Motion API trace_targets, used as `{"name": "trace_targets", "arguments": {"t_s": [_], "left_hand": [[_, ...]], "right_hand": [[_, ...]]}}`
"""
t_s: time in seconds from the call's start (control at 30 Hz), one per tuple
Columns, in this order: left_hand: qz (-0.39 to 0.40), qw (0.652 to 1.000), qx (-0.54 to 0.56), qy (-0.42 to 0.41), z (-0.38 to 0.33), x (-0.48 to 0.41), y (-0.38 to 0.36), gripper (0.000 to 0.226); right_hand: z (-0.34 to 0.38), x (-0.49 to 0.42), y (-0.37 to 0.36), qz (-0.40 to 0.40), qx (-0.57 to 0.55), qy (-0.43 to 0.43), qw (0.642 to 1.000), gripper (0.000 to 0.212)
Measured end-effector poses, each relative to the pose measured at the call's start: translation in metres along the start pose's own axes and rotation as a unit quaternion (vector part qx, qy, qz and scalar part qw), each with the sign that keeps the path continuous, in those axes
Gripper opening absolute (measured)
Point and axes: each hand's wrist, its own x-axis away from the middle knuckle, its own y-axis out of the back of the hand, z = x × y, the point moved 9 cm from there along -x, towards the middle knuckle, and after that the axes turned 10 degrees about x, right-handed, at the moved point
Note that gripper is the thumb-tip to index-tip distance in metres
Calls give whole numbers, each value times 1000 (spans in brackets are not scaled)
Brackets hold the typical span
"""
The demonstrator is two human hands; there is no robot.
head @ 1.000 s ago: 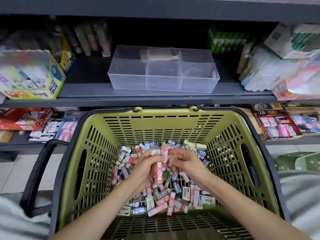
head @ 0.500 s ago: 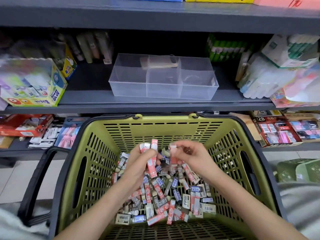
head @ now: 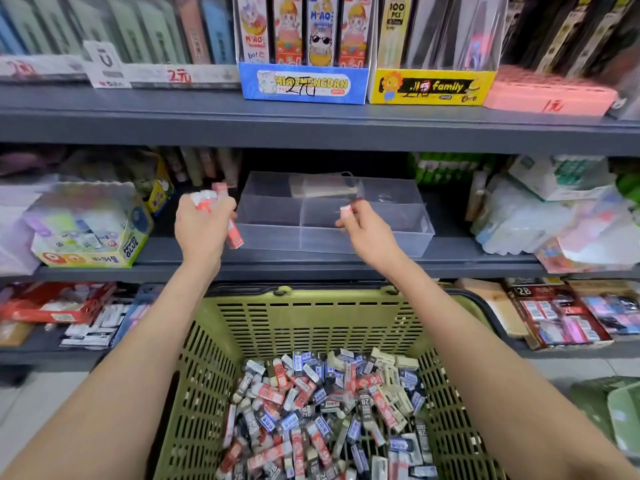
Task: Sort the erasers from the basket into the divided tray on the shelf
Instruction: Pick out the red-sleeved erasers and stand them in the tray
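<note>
Head view is showing both hands rising out of the basket (head: 311, 317) to the shelf (head: 450, 268): left hand (head: 202, 230) curling round several red erasers (head: 235, 237) beside the tray's (head: 398, 237) left wall, right hand (head: 367, 233) pinching one eraser (head: 345, 210) at its front edge, seemingly nearing release into compartments.

We noted the tray (head: 381, 240) was clear, smooth plastic, faintly frosted. The basket (head: 311, 327) was olive moulded plastic with slotted walls, matt. The erasers (head: 322, 410) had printed sleeves, likely paper, some with a slight gloss. The shelf (head: 311, 129) looked like grey painted metal, satin. The display boxes (head: 304, 83) were printed card.
</note>
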Motion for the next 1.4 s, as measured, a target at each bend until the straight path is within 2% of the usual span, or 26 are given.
{"name": "trace_targets", "arguments": {"t_s": [0.1, 0.27, 0.4, 0.6, 0.73, 0.8, 0.87, 0.9, 1.0, 1.07, 1.13, 1.17, 1.27, 1.33, 1.4], "left_hand": [[15, 995, 82, 54, 19, -10, -5, 25], [87, 982, 135, 97, 37, -7, -8, 10], [129, 982, 101, 97, 40, -3, -15, 11], [113, 983, 112, 91, 43, -3, -20, 15], [123, 978, 144, 81, 47, -1, -20, 13], [125, 976, 162, 72, 47, 2, -19, 14], [124, 974, 177, 64, 47, 4, -17, 14], [124, 974, 180, 60, 46, 4, -17, 14], [127, 975, 176, 57, 47, 6, -17, 14], [128, 975, 174, 59, 47, 7, -18, 14], [132, 975, 171, 57, 45, 8, -18, 13], [135, 975, 168, 53, 44, 8, -18, 13], [140, 976, 163, 42, 41, 8, -17, 15], [140, 976, 160, 37, 41, 8, -16, 17], [142, 976, 160, 32, 40, 8, -16, 18]], "right_hand": [[-7, 5, 3, -1, -27, 4, 1000, 21], [-29, 26, 15, 9, -134, -3, 991, 17], [-39, 30, 34, -3, -283, -23, 959, 17], [-25, -2, 43, -58, -387, -65, 918, 14], [-18, -25, 28, -66, -320, -82, 942, 14], [-21, -37, 21, -63, -192, -109, 973, 14], [-19, -47, 10, -24, -27, -126, 991, 27], [-17, -51, 3, -1, 21, -129, 991, 34], [-13, -61, -18, 68, 92, -133, 985, 39], [-15, -66, -28, 118, 120, -136, 976, 51], [-16, -68, -35, 169, 93, -140, 971, 55], [-15, -66, -37, 200, 78, -136, 967, 51], [-12, -62, -44, 299, 82, -132, 942, 19], [-12, -61, -48, 333, 79, -141, 929, 17], [-14, -64, -50, 334, 89, -147, 927, 17]]}}
